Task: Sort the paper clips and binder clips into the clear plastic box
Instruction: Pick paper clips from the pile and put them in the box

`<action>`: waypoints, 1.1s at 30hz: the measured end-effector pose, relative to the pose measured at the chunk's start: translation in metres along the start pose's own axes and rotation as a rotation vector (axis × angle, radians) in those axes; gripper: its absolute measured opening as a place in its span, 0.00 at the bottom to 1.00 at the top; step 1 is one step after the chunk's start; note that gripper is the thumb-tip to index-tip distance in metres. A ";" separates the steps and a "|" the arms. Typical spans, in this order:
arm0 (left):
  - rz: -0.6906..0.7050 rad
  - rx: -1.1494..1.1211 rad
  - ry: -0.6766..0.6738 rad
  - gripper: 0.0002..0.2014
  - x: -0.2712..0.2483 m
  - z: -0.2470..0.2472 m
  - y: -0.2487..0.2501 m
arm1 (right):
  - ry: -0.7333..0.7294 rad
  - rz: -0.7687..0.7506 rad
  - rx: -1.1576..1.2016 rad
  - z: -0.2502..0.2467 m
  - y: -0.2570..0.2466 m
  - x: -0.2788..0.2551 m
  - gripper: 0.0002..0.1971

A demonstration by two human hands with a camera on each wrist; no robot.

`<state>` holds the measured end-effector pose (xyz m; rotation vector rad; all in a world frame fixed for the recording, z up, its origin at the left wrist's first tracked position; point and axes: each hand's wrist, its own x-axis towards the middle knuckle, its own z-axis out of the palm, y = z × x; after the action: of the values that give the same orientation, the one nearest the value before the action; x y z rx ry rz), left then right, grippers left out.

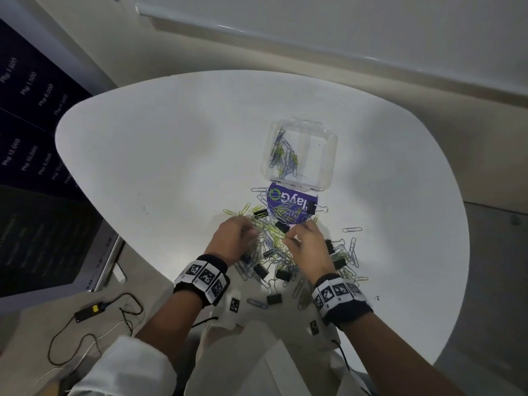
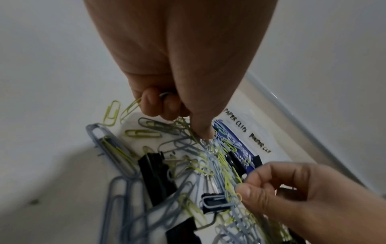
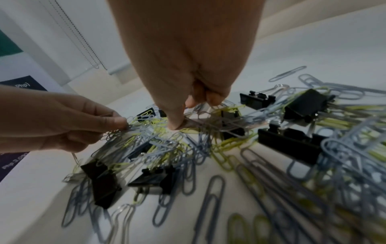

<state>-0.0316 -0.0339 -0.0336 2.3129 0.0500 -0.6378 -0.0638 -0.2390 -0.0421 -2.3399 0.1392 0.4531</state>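
**2 hands working in the clip pile, box lying open at 12 o'clock**

1 white table [image 1: 171,167] is carrying all the task items. 1 clear plastic box [image 1: 323,155] is lying open on it, at 12 o'clock from the hands and apart from them. A loose cluster of grey and yellow-green paper clips is lying in the box's left part; the exact count cannot be told. No black clip is showing in the right part. 1 purple printed label [image 1: 288,202] is lying just below the box, between the box and the pile.

The pile of paper clips [image 1: 274,247] is spreading from the label down to the table's near edge. The clips are too many and too tangled to count. About 10 black binder clips [image 1: 260,270] are lying mixed among them in the head view.

The left hand [image 1: 233,238] is sitting at 9 o'clock of the pile, fingers curled, thumb and fingertips pinching a tangled bunch of paper clips [image 3: 117,132]. A yellow-green clip is projecting from the curled fingers in the left wrist view.

The right hand [image 1: 307,247] is sitting at 3 o'clock of the pile, thumb and forefinger pinching paper clips at the pile's top, the remaining fingers curled.

2 marker-printed wristbands [image 1: 204,277] are showing, 1 on each wrist.
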 end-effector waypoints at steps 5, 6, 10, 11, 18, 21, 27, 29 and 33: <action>0.048 -0.122 0.011 0.10 0.002 -0.001 -0.010 | 0.010 0.050 0.114 -0.005 0.000 -0.002 0.05; 0.049 -0.119 0.015 0.11 0.001 -0.003 -0.008 | 0.013 0.084 0.163 -0.007 0.000 -0.002 0.06; -0.093 -0.385 0.014 0.13 -0.004 -0.007 0.005 | 0.036 0.157 0.318 -0.015 0.000 -0.005 0.05; -0.145 -0.473 0.005 0.13 -0.003 -0.007 0.007 | 0.021 0.183 0.359 -0.016 0.000 -0.005 0.05; -0.306 -0.763 -0.021 0.08 -0.002 -0.009 0.006 | -0.124 0.189 0.336 -0.012 -0.010 -0.002 0.13; -0.333 -0.827 -0.017 0.10 0.000 -0.006 0.002 | -0.107 0.106 0.163 -0.001 -0.018 0.002 0.08; -0.400 -0.903 -0.021 0.07 -0.001 -0.003 0.000 | -0.058 0.020 -0.078 0.014 -0.022 0.004 0.14; -0.319 -0.814 -0.024 0.09 -0.002 -0.002 0.001 | -0.006 -0.015 -0.104 0.015 -0.027 0.004 0.09; -0.149 -0.592 0.004 0.11 -0.002 0.001 -0.006 | -0.018 -0.030 -0.129 0.016 -0.030 0.005 0.02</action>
<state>-0.0349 -0.0299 -0.0366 1.7469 0.3660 -0.5944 -0.0563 -0.2066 -0.0352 -2.4601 0.0673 0.4810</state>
